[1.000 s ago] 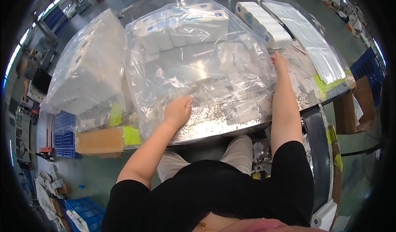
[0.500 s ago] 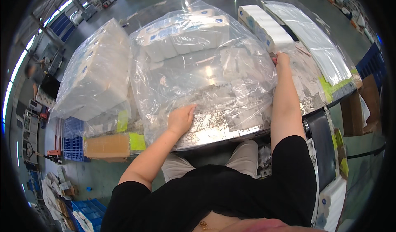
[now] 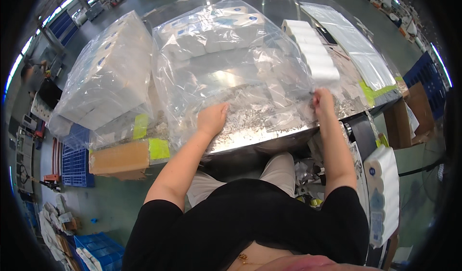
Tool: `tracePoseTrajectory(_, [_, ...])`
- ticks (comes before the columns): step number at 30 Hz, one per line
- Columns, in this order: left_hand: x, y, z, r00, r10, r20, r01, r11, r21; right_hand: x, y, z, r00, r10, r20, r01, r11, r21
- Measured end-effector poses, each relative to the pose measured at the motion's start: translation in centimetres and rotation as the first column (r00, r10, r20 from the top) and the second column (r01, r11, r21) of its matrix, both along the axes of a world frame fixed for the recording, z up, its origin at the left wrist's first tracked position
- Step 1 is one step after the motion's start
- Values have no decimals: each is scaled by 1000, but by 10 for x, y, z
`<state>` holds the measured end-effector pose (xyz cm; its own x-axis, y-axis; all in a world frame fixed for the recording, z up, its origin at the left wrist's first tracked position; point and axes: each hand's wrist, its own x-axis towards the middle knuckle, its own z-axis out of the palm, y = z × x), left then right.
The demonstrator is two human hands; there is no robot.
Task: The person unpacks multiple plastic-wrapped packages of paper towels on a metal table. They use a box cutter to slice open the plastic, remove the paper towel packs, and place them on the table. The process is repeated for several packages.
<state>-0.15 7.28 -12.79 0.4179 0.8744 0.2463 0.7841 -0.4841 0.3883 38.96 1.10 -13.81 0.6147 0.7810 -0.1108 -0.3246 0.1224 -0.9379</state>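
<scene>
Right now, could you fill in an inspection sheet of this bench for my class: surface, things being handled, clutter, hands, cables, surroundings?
Surface: metal table, worn and patchy, with yellow-green tape along the near edge.
Things handled: clear bag; white roll packs show through its far part. A loose roll pack lies right of it.
Clutter: thin reddish stick and flat black item at right.
Hands: left hand curled, apparently gripping the bag's film; right hand pinching its right edge.
Cables: one dark cable-like line at far right; nature unclear.
Surroundings: open cardboard box right; blue pallet and another person left.
</scene>
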Motion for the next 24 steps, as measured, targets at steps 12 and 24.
tracePoseTrajectory(12, [-6, 3, -9, 999, -15, 38, 14, 1000, 20, -91, -210, 93, 854, 133, 503, -96, 990, -99])
tracePoseTrajectory(24, [-6, 4, -13, 993, -42, 111, 42, 999, 4, -117, -173, 28, 853, 218, -474, -264, 964, -30])
